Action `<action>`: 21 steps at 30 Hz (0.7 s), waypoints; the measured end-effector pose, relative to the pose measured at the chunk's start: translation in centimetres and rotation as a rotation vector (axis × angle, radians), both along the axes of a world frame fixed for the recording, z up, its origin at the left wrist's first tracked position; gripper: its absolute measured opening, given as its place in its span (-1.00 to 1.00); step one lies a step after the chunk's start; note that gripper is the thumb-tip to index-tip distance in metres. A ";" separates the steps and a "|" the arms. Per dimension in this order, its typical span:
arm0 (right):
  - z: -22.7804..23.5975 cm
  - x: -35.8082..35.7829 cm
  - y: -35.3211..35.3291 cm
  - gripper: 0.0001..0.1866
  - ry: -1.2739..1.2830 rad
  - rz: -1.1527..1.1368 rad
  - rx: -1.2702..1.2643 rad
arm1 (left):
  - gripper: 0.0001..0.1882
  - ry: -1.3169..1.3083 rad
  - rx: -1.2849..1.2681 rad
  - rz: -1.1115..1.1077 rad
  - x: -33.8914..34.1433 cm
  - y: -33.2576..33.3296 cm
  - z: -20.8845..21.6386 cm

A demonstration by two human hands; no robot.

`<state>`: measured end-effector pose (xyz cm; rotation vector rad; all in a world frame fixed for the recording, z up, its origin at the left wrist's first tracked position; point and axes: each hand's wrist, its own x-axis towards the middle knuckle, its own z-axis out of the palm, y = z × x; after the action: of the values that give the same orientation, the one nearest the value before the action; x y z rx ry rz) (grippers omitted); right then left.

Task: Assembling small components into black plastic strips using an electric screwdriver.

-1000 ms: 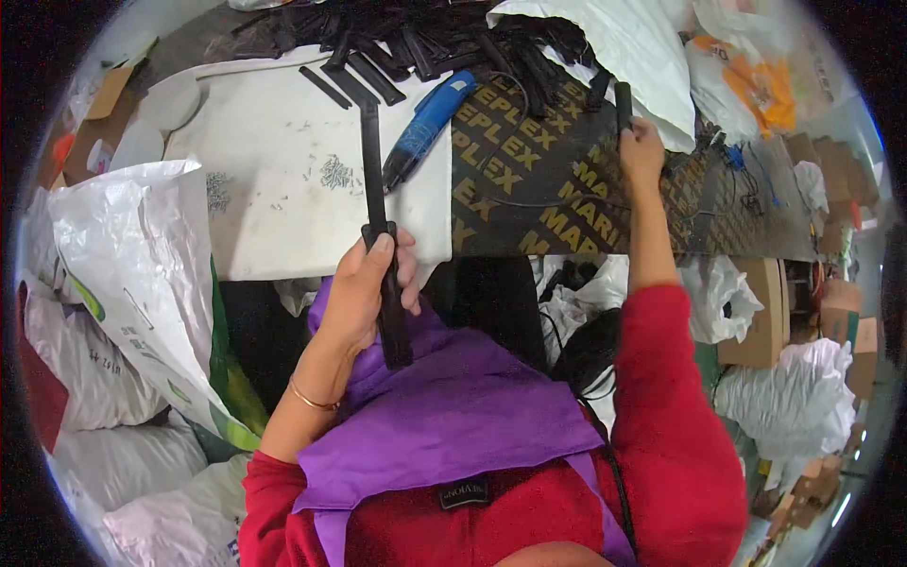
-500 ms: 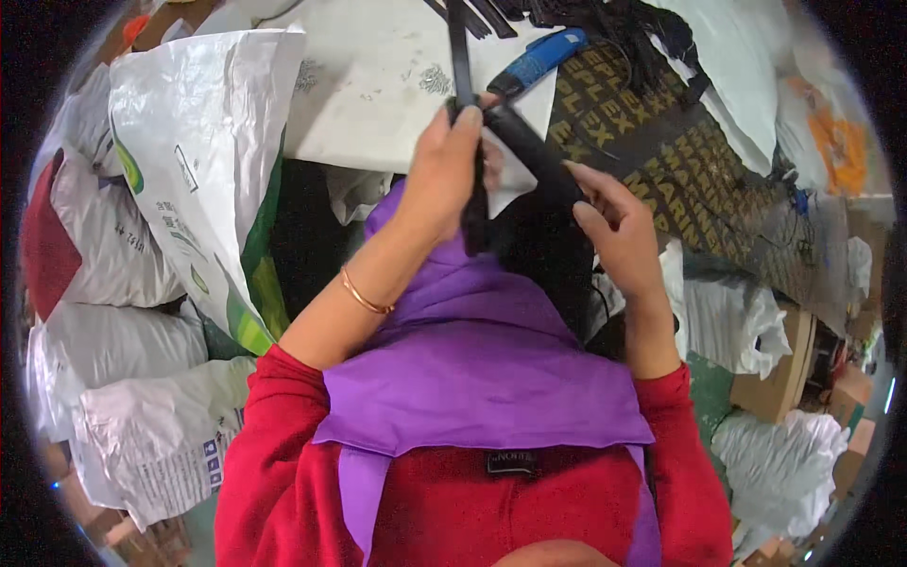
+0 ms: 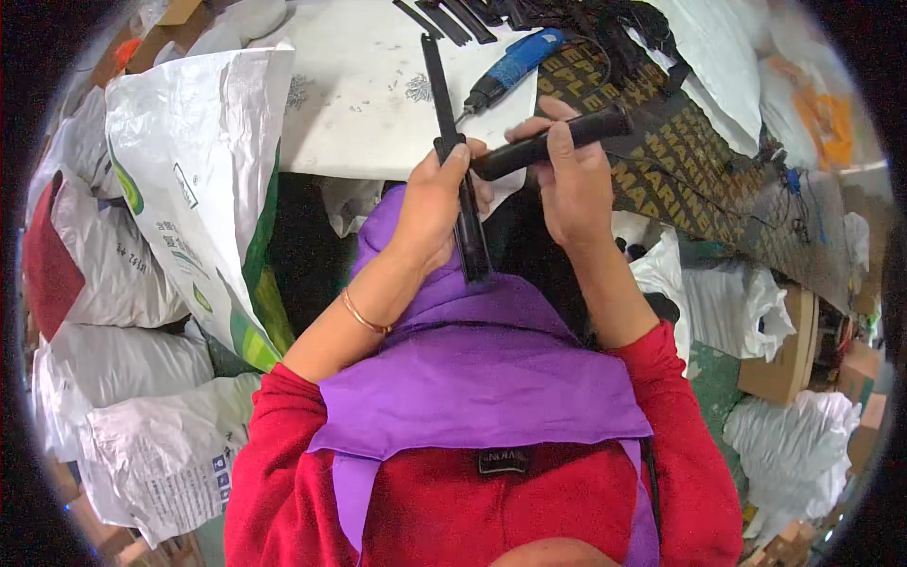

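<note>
My left hand (image 3: 427,200) is closed around the middle of a long, narrow black bar (image 3: 475,250), which stands nearly lengthwise in front of me over the purple apron (image 3: 482,397). A thicker black bar (image 3: 605,125) lies across my right hand (image 3: 578,189), pinched between thumb and fingers. Its left end meets the long bar at my left fingertips; whether the two are joined there I cannot tell. Just beyond the hands a blue electric screwdriver (image 3: 518,64) rests on the white work surface (image 3: 354,123), its tip toward the long bar.
Small piles of metal screws (image 3: 419,88) lie on the white surface. Several black strips (image 3: 463,19) are at its far edge. A dark printed sheet (image 3: 680,180) covers the right side. A large white-and-green sack (image 3: 203,161) stands at left, with stuffed white bags (image 3: 156,454) below.
My right hand has moved up and to the left. The thicker bar has swung from slanting down to the right to tilting slightly upward. My left hand keeps hold of the long bar.
</note>
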<state>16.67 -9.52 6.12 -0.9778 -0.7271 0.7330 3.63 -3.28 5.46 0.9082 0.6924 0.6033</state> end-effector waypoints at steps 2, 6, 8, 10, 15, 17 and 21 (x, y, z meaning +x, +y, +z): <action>0.6 -0.1 -0.8 -0.64 0.008 0.079 -0.057 | -0.69 0.001 0.014 0.065 -0.3 0.6 -0.6; 1.3 -1.0 -1.9 -0.71 -0.061 0.195 -0.211 | -0.69 -0.075 0.020 0.138 0.0 0.8 -0.3; 1.1 -1.5 -2.0 -0.71 -0.096 0.268 -0.251 | -0.68 -0.252 0.009 0.058 0.4 0.8 -0.3; 1.5 -2.0 -2.1 -0.71 -0.087 0.296 -0.356 | -0.71 -0.165 0.108 0.020 0.1 0.4 -0.2; 1.5 -2.2 -2.1 -0.70 -0.042 0.340 -0.477 | -0.65 -0.099 0.247 -0.011 0.0 0.4 -0.7; 1.3 -2.0 -2.1 -0.70 -0.019 0.365 -0.461 | -0.71 -0.211 0.214 -0.046 0.1 0.2 -0.7; 1.0 -1.8 -2.0 -0.70 -0.008 0.413 -0.436 | -0.67 -0.228 0.365 -0.107 0.0 0.7 -1.6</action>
<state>14.87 -11.55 7.15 -1.2383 -0.8041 1.2861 3.66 -2.55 3.82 1.1841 0.3303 0.7379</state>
